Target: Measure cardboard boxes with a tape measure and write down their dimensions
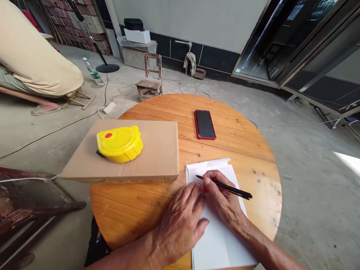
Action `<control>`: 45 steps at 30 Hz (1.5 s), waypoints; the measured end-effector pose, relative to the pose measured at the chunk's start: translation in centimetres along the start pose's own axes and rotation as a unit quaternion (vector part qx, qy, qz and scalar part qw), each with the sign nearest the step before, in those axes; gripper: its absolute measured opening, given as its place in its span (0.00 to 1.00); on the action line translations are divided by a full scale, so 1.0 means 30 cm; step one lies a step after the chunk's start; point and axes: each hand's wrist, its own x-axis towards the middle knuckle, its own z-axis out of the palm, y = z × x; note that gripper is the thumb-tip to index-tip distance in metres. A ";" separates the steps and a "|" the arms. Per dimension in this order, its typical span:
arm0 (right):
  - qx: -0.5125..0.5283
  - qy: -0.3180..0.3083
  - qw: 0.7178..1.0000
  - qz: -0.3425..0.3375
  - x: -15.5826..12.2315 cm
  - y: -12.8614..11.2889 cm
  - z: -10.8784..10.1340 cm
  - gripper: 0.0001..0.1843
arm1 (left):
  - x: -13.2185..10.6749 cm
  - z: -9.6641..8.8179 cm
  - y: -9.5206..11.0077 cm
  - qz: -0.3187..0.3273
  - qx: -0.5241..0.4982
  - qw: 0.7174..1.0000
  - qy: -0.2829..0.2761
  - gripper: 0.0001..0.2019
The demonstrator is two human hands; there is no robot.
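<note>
My right hand (222, 198) is closed round a black pen (233, 190), whose tip rests on a white sheet of paper (219, 240) near its top left corner. My left hand (180, 221) lies flat with fingers stretched out, pressing on the paper's left edge and the round wooden table (132, 210). A flat cardboard box (157, 150) sits to the left, overhanging the table edge. On it rests a yellow tape measure (120, 143) with a red button.
A red-cased phone (205, 124) lies face up at the table's far side. Beyond are a small wooden chair (150, 77), a water bottle (93, 72), cables and a power strip (109, 108) on the concrete floor. A seated person (33, 63) is at far left.
</note>
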 end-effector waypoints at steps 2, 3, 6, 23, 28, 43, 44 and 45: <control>0.012 0.009 1.000 0.004 0.001 0.020 -0.009 0.11 | -0.001 -0.003 -0.002 -0.001 0.002 1.000 0.003 0.21; 0.015 0.014 1.000 0.006 -0.001 0.025 -0.014 0.11 | -0.001 -0.004 -0.003 -0.003 0.002 1.000 0.005 0.20; 0.010 0.013 1.000 0.009 -0.005 0.030 -0.023 0.11 | 0.002 -0.007 -0.009 -0.013 0.006 1.000 0.010 0.18; -0.035 -0.052 0.998 0.023 -0.017 0.012 -0.064 0.11 | -0.005 0.000 -0.003 -0.031 0.060 0.997 0.040 0.22; -0.080 -0.079 0.993 0.029 -0.042 -0.036 -0.087 0.11 | 0.005 -0.003 -0.004 -0.030 0.044 0.998 0.041 0.20; 0.029 0.003 0.997 0.075 -0.134 0.047 -0.082 0.12 | 0.007 0.012 -0.016 -0.029 0.028 0.995 0.093 0.16; 0.025 0.003 0.997 0.078 -0.136 0.047 -0.085 0.12 | 0.007 0.013 -0.017 -0.030 0.027 0.995 0.093 0.16; 0.020 0.001 0.997 0.079 -0.138 0.045 -0.090 0.12 | 0.007 0.014 -0.017 -0.031 0.027 0.995 0.093 0.16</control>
